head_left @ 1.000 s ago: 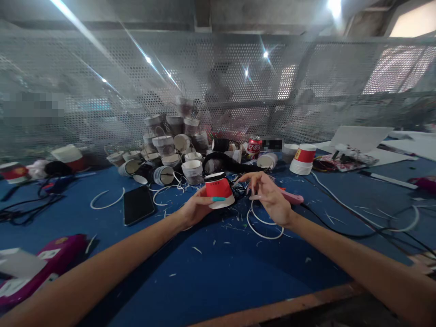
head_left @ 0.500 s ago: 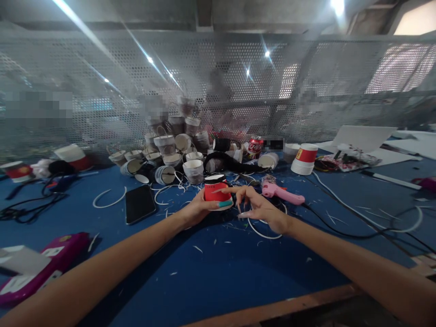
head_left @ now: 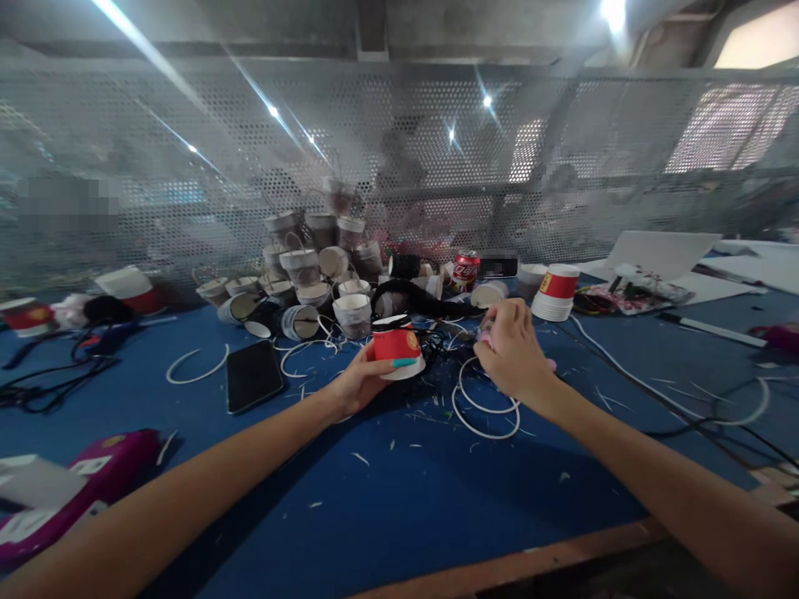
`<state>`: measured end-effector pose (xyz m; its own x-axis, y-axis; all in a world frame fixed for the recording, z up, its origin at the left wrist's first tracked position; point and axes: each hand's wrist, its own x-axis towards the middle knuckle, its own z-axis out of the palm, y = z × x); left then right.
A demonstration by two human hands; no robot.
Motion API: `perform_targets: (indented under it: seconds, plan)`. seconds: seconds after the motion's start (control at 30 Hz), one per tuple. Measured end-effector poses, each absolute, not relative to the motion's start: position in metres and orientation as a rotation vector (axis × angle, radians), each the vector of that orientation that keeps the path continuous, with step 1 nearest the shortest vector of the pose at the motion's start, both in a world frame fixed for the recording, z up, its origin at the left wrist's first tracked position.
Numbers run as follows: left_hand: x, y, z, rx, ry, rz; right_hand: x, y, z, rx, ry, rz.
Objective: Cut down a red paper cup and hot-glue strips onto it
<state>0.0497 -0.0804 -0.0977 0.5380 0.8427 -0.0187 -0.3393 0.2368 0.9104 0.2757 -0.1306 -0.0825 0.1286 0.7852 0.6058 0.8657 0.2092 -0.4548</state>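
Observation:
My left hand (head_left: 362, 381) is closed round a red paper cup (head_left: 394, 343) with a white rim, held tilted above the middle of the table. Black cord is wound about the cup's upper end and trails off to its right. My right hand (head_left: 513, 353) has its fingers curled over a pink glue gun (head_left: 551, 364) lying on the table. Most of the gun is hidden under the hand, with only bits of pink showing. Near that hand lie loops of white cord (head_left: 487, 434).
Behind my hands stands a pile of wrapped cups (head_left: 300, 266). A cola can (head_left: 465, 271) and a stack of red and white paper cups (head_left: 558, 293) are farther right. On the left lie a black phone (head_left: 254, 377) and a purple case (head_left: 118, 466). Cord scraps litter the blue table (head_left: 399, 516).
My right hand has left the cup's side and moved right, onto the pink glue gun. My left hand still holds the cup in about the same place.

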Motion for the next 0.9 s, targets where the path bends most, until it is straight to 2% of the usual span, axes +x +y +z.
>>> perform_targets:
  seconds: [0.07,0.17,0.4,0.6,0.77,0.9]
  plan:
    - [0.051,-0.081,-0.097,0.998,0.608,0.898,0.282,-0.13,-0.082,-1.968,-1.69,-0.296]
    - [0.051,-0.081,-0.098,0.972,0.608,0.909,0.289,-0.128,-0.084,-2.303,-1.831,-0.224]
    - [0.048,-0.079,-0.102,1.015,0.62,0.897,0.295,-0.119,-0.087,-2.344,-1.817,-0.196]
    - [0.05,-0.08,-0.099,1.026,0.596,0.892,0.297,-0.111,-0.089,-1.97,-1.62,-0.294]
    - [0.049,-0.078,-0.102,1.036,0.56,0.901,0.291,-0.121,-0.078,-1.352,-1.711,-0.228]
    - [0.049,-0.076,-0.105,1.062,0.508,0.867,0.283,-0.136,-0.07,-1.032,-1.877,-0.074]
